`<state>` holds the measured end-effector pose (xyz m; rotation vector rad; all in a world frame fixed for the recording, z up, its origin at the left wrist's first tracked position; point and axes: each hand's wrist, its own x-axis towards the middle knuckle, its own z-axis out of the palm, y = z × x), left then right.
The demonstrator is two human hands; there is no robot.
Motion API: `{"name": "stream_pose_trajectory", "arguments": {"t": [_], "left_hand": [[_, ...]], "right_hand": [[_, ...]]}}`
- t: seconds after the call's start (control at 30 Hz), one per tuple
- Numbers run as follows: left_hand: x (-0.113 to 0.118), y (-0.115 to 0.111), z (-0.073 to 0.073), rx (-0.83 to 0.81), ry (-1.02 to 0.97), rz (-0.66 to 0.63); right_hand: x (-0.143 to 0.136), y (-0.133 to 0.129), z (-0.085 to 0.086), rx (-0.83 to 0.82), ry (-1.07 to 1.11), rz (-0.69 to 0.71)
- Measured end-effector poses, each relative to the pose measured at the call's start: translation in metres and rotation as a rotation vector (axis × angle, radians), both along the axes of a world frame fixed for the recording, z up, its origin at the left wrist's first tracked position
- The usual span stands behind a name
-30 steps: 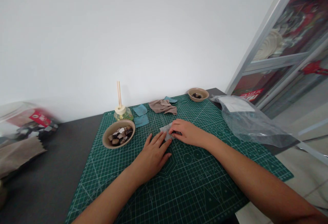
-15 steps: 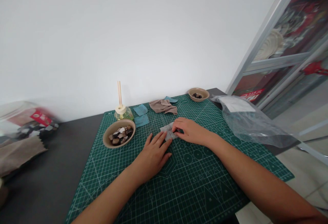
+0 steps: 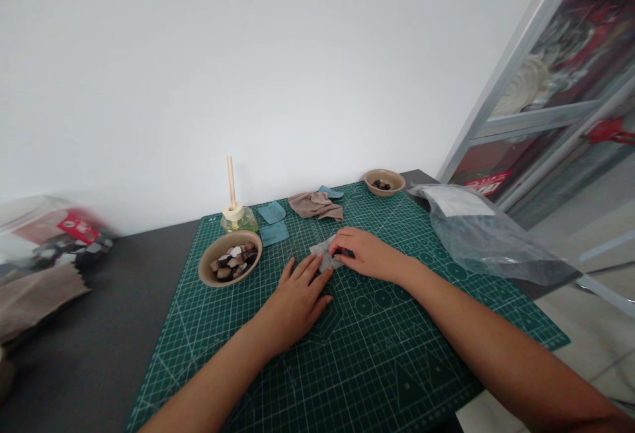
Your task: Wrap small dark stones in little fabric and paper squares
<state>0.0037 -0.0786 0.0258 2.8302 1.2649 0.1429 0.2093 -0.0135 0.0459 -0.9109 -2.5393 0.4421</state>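
A small grey sheet of sandpaper (image 3: 326, 262) lies on the green cutting mat (image 3: 367, 367). My left hand (image 3: 295, 304) rests flat on the mat with its fingers spread, the fingertips on the sheet's near left edge. Over the sheet's right part, my right hand (image 3: 364, 253) is closed in a pinch on a small dark stone (image 3: 338, 254), mostly hidden by the fingers and pressed to the grey surface. Left of my left hand stands a tan bowl (image 3: 204, 273) of black, brown and white stones (image 3: 235, 260).
A reed diffuser (image 3: 240, 218), blue paper pieces (image 3: 274, 233) and a crumpled brown cloth (image 3: 317, 206) sit along the back. A second bowl (image 3: 370, 187) holds a few dark stones. Right lies a clear plastic bag (image 3: 471, 241); far left, a bag of stones (image 3: 64, 241).
My right hand has shifted slightly left over the grey sheet with the stone. My left hand has stayed in place.
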Motion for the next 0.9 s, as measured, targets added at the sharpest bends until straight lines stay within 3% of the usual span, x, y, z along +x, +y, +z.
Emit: {"name": "stream_pose_trajectory", "arguments": {"t": [0.73, 0.9], "left_hand": [[-0.0001, 0.0002, 0.0015, -0.007, 0.0, 0.001], [0.0009, -0.0002, 0.0035, -0.011, 0.031, -0.002]], "right_hand": [[0.0007, 0.0006, -0.0004, -0.014, 0.032, -0.025], [0.002, 0.0053, -0.0064, 0.058, 0.074, -0.126]]}}
